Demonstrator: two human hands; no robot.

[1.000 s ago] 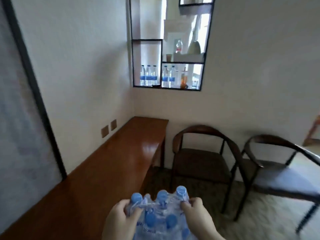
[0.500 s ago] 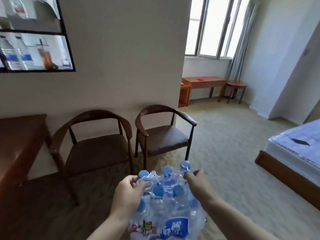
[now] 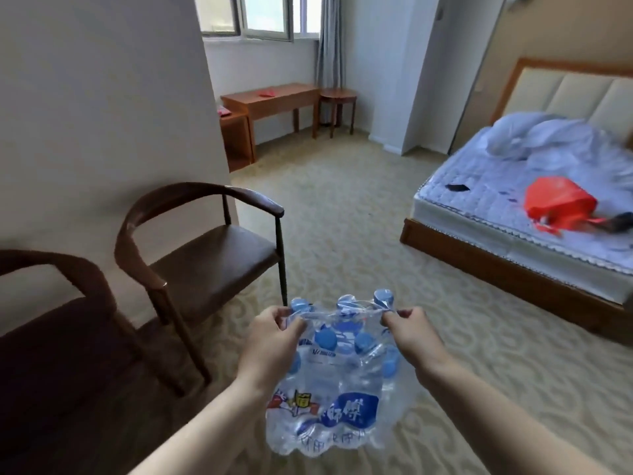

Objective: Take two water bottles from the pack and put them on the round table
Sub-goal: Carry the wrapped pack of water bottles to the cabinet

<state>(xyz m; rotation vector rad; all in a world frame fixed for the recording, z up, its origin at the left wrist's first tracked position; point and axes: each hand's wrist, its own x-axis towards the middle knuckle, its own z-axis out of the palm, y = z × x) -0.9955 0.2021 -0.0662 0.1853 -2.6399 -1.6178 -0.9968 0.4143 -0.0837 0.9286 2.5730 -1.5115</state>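
Note:
I carry a shrink-wrapped pack of water bottles point(image 3: 337, 378) with blue caps in front of me, low in the view. My left hand point(image 3: 270, 341) pinches the plastic wrap at the pack's upper left. My right hand point(image 3: 411, 337) pinches the wrap at its upper right, and the film is stretched taut between them. The small round wooden table point(image 3: 337, 96) stands far across the room, beside the curtain and next to a wooden desk point(image 3: 274, 97).
Two dark wooden armchairs point(image 3: 205, 255) stand against the wall on my left. A bed point(image 3: 513, 214) with rumpled bedding and an orange bag point(image 3: 558, 204) fills the right side. Patterned carpet point(image 3: 342, 217) runs between them toward the desk and window.
My view has swung right, from the wooden counter and shelf niche to the bedroom with the bed and round table. Both hands have kept hold of the pack's wrap throughout.

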